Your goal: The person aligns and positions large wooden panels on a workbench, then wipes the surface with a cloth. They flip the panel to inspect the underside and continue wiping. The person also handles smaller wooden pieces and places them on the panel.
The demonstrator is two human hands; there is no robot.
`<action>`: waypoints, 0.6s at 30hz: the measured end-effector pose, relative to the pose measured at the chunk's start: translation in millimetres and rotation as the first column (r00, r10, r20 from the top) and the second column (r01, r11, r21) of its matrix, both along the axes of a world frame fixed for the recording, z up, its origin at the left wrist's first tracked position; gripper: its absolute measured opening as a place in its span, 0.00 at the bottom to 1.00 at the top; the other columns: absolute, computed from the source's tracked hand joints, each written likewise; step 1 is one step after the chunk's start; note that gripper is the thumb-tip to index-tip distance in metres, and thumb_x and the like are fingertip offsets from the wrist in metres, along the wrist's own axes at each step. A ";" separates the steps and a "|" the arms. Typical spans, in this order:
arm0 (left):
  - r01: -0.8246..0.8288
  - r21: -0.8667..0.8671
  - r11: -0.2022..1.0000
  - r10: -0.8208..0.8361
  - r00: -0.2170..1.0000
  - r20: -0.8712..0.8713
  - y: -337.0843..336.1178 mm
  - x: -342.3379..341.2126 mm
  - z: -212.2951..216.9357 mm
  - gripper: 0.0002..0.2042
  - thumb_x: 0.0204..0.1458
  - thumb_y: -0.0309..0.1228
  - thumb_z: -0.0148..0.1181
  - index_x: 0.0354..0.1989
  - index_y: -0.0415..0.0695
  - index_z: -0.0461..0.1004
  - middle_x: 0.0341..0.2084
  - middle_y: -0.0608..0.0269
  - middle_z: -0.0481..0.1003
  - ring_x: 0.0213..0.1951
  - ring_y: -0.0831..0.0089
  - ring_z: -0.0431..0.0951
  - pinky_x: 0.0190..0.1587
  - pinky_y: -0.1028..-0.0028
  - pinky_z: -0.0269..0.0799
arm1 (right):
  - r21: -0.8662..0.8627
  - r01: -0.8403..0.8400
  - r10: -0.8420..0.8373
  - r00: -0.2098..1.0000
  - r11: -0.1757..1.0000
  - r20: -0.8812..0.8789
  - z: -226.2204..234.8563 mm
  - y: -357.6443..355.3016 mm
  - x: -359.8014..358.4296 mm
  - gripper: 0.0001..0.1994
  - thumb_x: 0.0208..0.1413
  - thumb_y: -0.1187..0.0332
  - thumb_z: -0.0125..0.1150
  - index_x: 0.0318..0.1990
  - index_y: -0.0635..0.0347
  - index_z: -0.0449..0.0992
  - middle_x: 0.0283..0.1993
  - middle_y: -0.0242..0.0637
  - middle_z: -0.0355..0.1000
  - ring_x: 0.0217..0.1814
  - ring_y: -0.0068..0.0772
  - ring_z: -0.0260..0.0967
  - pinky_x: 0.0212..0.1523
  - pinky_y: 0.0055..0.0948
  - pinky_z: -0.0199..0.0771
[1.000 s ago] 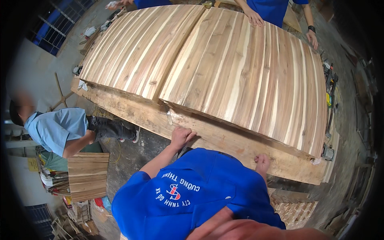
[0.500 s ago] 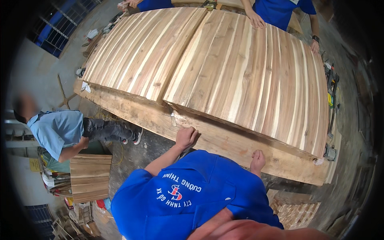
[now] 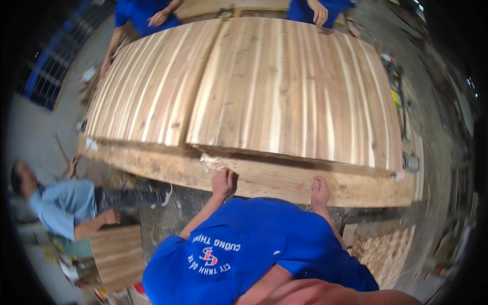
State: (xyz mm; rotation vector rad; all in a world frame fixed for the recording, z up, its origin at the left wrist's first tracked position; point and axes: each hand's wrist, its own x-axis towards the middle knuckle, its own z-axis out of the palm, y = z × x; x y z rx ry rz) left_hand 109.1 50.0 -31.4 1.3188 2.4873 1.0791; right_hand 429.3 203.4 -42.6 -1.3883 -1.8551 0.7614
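Two wide striped wood panels lie side by side on a wooden bench (image 3: 274, 178), a narrow gap between them. The left panel (image 3: 142, 86) and the right panel (image 3: 284, 91) both stand higher than the bench's near strip. My left hand (image 3: 222, 183) is closed in a loose fist at the bench's near edge, below the gap. Further right along that edge, my right hand (image 3: 320, 191) has its fingers curled in too. Nothing shows in either hand, and both are apart from the panels. A small pale patch (image 3: 211, 161), too blurred to name, lies beyond my left hand.
Two co-workers in blue stand across the bench, one hand (image 3: 158, 19) at the far left, another hand (image 3: 318, 12) at the far right. A person in a light blue shirt (image 3: 66, 203) is at left, near an upright wood panel (image 3: 119, 256). Wood pieces (image 3: 384, 249) are stacked at lower right.
The view has swung, bringing more of the far-left co-worker into sight. The far-right co-worker's hand has come up off the panel. My hands stay curled by the bench edge.
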 end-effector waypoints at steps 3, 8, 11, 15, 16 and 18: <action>0.097 -0.002 0.995 -0.097 0.991 -0.089 -2.2 -4.2 -2.1 0.09 0.54 0.35 0.54 0.26 0.44 0.71 0.18 0.52 0.71 0.25 0.50 0.71 0.31 0.57 0.64 | 0.083 -0.112 0.102 0.988 0.990 0.116 6.6 3.2 1.1 0.10 0.57 0.64 0.49 0.30 0.59 0.74 0.28 0.42 0.72 0.32 0.46 0.70 0.36 0.39 0.66; 0.272 0.046 0.961 -0.263 0.955 -0.135 0.4 -8.5 -2.7 0.13 0.53 0.35 0.55 0.18 0.43 0.69 0.15 0.55 0.68 0.22 0.53 0.69 0.28 0.59 0.61 | 0.092 -0.147 0.139 0.987 0.985 0.086 15.0 1.1 4.1 0.10 0.55 0.65 0.50 0.28 0.60 0.74 0.28 0.40 0.72 0.33 0.45 0.69 0.37 0.38 0.66; 0.354 0.020 0.935 -0.348 0.927 -0.137 0.7 -7.5 -0.9 0.14 0.53 0.35 0.56 0.18 0.43 0.68 0.15 0.54 0.68 0.22 0.53 0.68 0.28 0.60 0.61 | 0.120 -0.123 0.114 0.990 0.985 0.082 18.5 -0.6 5.3 0.10 0.54 0.65 0.50 0.28 0.59 0.74 0.28 0.39 0.73 0.34 0.45 0.70 0.38 0.38 0.67; 0.395 0.306 0.866 -0.358 0.918 -0.172 32.2 1.1 28.9 0.05 0.52 0.29 0.56 0.27 0.42 0.70 0.19 0.56 0.68 0.22 0.57 0.69 0.27 0.63 0.64 | 0.145 -0.109 0.089 0.986 0.983 0.140 23.4 2.3 3.2 0.10 0.54 0.63 0.51 0.28 0.58 0.75 0.29 0.39 0.73 0.33 0.44 0.70 0.38 0.38 0.68; 0.377 0.384 0.843 -0.339 0.926 -0.164 53.1 7.8 47.3 0.04 0.52 0.28 0.56 0.29 0.41 0.70 0.20 0.56 0.69 0.22 0.57 0.69 0.27 0.63 0.65 | 0.134 -0.087 0.066 0.986 0.987 0.156 22.7 1.1 6.8 0.10 0.54 0.63 0.51 0.29 0.58 0.75 0.29 0.39 0.73 0.33 0.43 0.70 0.37 0.38 0.68; 0.289 0.400 0.870 -0.312 0.950 -0.008 81.9 -0.2 86.2 0.04 0.52 0.26 0.55 0.32 0.39 0.70 0.25 0.57 0.70 0.27 0.58 0.70 0.34 0.62 0.67 | 0.131 -0.082 0.061 0.986 0.988 0.158 25.2 1.0 5.6 0.11 0.55 0.62 0.52 0.29 0.57 0.75 0.29 0.39 0.73 0.33 0.43 0.70 0.37 0.38 0.68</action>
